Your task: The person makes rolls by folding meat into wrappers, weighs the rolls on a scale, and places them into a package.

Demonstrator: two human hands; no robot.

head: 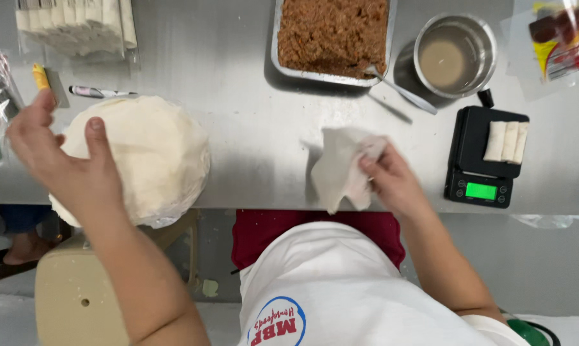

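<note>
Right hand (392, 182) pinching one thin, limp wrapper (342, 168); left hand (62, 157) open above round pale wrapper stack (155, 160) on steel table (251, 128).

Both forearms reach forward from the body onto the counter (251, 128). The left hand (58, 160) is raised open at the counter's left part, palm turned inward, fingers spread and thumb pointing up. The right hand (392, 179) sits near the counter's front edge at centre, back upward, its fingers pinched together on a thin sheet, wrist bent slightly inward.
</note>
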